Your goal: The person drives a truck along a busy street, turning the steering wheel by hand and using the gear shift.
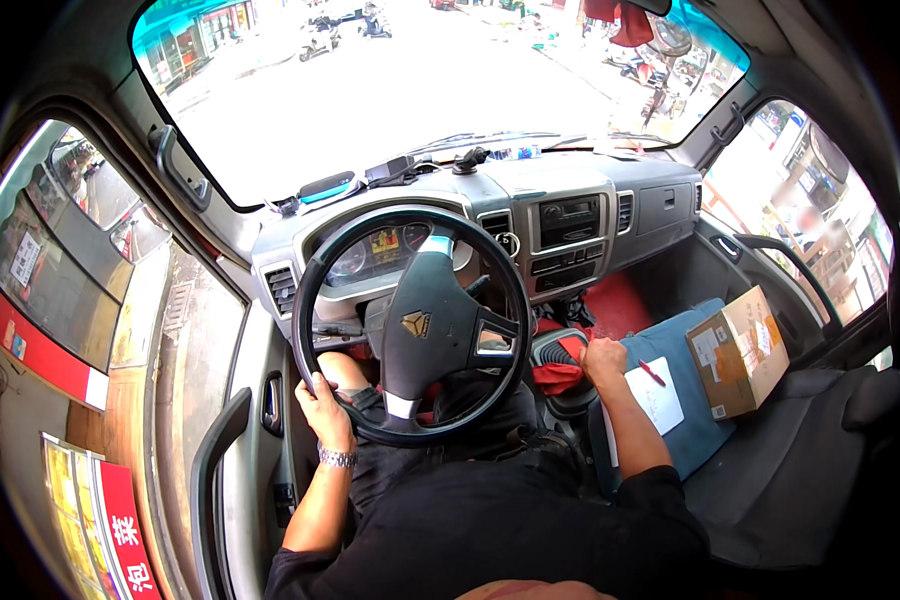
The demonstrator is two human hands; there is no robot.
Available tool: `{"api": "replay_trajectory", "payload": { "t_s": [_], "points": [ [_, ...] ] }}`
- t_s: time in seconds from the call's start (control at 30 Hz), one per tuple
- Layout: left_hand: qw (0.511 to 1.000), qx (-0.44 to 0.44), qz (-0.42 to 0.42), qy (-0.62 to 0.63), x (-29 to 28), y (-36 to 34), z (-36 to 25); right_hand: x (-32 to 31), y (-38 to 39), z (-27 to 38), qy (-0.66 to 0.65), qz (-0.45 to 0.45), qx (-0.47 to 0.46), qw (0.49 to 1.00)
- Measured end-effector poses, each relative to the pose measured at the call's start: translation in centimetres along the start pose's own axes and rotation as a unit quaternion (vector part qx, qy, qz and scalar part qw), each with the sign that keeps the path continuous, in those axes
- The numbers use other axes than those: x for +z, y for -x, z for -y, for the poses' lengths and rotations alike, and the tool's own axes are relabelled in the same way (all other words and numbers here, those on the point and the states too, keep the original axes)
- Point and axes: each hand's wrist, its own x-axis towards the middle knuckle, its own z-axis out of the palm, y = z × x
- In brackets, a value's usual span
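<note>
A large black steering wheel stands in front of me, its hub bearing a gold emblem. My left hand is closed round the lower left of its rim, with a metal-banded watch on the wrist. To the right of the wheel, my right hand is closed over the top of the gear lever and hides its knob. The lever's red boot shows just left of that hand. Behind the wheel lies the instrument cluster, partly covered by the rim.
On the blue-grey seat pad to the right lie white paper, a red pen and a taped cardboard box. Small items, including a dark case, sit on the dashboard. Scooters show through the windshield; a shopfront stands outside the left window.
</note>
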Motion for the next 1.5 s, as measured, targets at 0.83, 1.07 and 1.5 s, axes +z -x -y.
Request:
{"api": "replay_trajectory", "payload": {
  "t_s": [0.83, 1.07, 1.5],
  "points": [
    [1.000, 0.022, 0.012, -0.014, -0.7, -1.0, 0.3, 0.5, -0.4, 0.4, -0.005, -0.002, 0.007, 1.000],
    [0.999, 0.026, 0.017, -0.005, -0.6, -1.2, 0.3, 0.0, -0.2, 0.6, 0.000, 0.003, 0.006, 1.000],
    [0.999, 0.013, 0.019, -0.032, -0.6, -2.3, -0.4, -0.4, -0.4, 0.8, 0.014, -0.016, 0.001, 1.000]
  ]
}}
